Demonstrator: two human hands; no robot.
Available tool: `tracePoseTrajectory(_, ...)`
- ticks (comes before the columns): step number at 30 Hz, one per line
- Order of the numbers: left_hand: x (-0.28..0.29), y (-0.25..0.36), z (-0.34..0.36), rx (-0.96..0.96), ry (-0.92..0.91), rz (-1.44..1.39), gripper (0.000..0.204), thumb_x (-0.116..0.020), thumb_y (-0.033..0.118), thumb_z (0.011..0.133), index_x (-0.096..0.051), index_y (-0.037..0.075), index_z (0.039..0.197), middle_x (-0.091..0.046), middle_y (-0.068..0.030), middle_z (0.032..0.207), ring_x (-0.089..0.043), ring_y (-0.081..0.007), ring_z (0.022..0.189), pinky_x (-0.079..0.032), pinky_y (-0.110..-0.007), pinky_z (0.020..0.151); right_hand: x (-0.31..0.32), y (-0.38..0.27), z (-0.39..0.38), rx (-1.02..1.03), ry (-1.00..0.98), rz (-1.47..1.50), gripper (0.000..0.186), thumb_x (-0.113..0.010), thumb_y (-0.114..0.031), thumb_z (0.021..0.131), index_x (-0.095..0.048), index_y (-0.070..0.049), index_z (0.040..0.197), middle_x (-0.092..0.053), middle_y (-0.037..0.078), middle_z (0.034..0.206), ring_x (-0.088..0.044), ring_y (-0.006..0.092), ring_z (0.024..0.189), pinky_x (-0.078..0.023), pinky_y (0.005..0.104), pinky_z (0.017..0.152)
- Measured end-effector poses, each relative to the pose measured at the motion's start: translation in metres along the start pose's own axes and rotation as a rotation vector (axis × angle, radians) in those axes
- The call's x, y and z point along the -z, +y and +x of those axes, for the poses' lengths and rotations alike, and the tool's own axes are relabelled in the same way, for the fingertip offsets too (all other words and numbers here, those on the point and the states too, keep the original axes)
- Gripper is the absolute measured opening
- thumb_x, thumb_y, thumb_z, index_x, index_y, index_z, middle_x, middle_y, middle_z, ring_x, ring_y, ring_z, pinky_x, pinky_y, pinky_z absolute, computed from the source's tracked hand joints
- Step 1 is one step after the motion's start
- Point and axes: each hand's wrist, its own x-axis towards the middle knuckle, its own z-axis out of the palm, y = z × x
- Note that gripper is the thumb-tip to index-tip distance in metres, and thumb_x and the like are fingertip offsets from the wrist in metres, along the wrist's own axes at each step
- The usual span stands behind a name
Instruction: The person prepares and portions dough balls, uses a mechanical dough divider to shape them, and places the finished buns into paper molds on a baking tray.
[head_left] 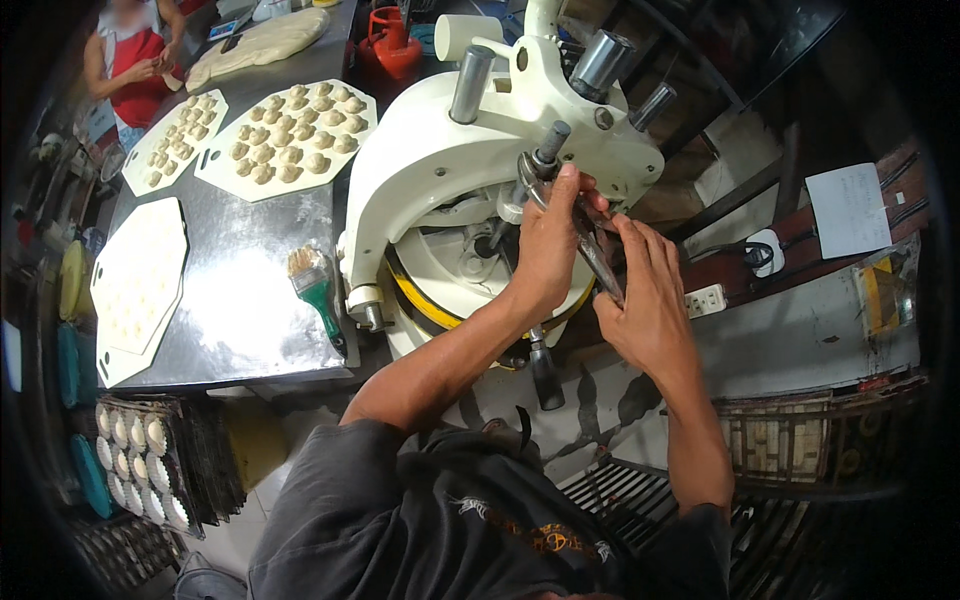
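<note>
A large white-painted machine (415, 150) with a curved arm stands in front of me. A steel pair of pliers (592, 252) slants across it, the jaws at a threaded bolt (552, 142) on the machine's upper part. My left hand (545, 245) is closed round the tool near its jaws, thumb up along the bolt. My right hand (648, 290) grips the handles lower down, to the right. The hands partly hide the tool, so its exact kind is not certain. Below them a black-handled lever (544, 375) sticks out toward me.
A steel table (250, 225) at left carries white boards (218, 165) of dough balls, more boards (140, 285) and a green-handled brush (318, 300). A person in a red apron (138, 75) works at the far left. Baking-cup trays (135, 460) stand below; a power strip (705, 300) lies right.
</note>
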Motion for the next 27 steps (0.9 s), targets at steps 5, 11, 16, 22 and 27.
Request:
tracePoseTrajectory(5,0.008,0.002,0.002,0.07,-0.033,0.003,0.04,-0.057,0.042,0.103,-0.057,0.003,0.104,-0.064,-0.0115,0.091,-0.067,-0.0228,0.076,-0.055,-0.037,0.055,-0.002,-0.005,0.003,-0.013,0.002,-0.075,0.072,-0.069,-0.004,0.075,-0.043,0.006,0.142,-0.05,0.026,0.132,-0.047,0.0449,0.124,-0.038,0.052,0.108)
tracePoseTrajectory(11,0.009,0.006,0.003,0.121,-0.054,-0.031,0.036,-0.061,0.04,0.102,-0.06,0.003,0.1,-0.065,-0.0118,0.091,-0.067,-0.0218,0.075,-0.055,-0.036,0.057,-0.002,-0.016,0.004,-0.073,-0.02,-0.118,0.071,-0.07,-0.004,0.077,-0.042,0.006,0.141,-0.05,0.026,0.131,-0.047,0.0448,0.123,-0.038,0.0517,0.108)
tracePoseTrajectory(16,0.005,0.01,-0.002,0.135,-0.037,-0.008,0.034,-0.065,0.036,0.1,-0.063,0.003,0.096,-0.066,-0.0081,0.086,-0.063,-0.0156,0.075,-0.052,-0.032,0.063,-0.007,-0.017,0.005,-0.085,0.018,-0.136,0.068,-0.069,-0.003,0.075,-0.044,0.004,0.138,-0.052,0.024,0.123,-0.05,0.0434,0.116,-0.04,0.0516,0.103)
tracePoseTrajectory(22,-0.019,-0.007,-0.007,0.167,-0.088,-0.282,0.022,-0.072,0.022,0.096,-0.058,0.009,0.086,-0.068,-0.0075,0.089,-0.064,-0.0166,0.085,-0.053,-0.033,0.082,-0.003,-0.012,0.014,-0.095,0.005,-0.211,0.057,-0.066,-0.003,0.074,-0.051,0.007,0.128,-0.054,0.026,0.115,-0.052,0.045,0.106,-0.043,0.0524,0.095)
tracePoseTrajectory(27,-0.024,-0.013,-0.004,0.255,-0.004,-0.444,0.026,-0.07,0.015,0.097,-0.051,0.012,0.079,-0.065,-0.0056,0.081,-0.064,-0.0167,0.085,-0.053,-0.033,0.082,-0.005,-0.009,0.014,-0.1,0.0,-0.222,0.065,-0.071,-0.006,0.068,-0.052,0.004,0.129,-0.056,0.023,0.116,-0.053,0.0416,0.103,-0.045,0.0514,0.094)
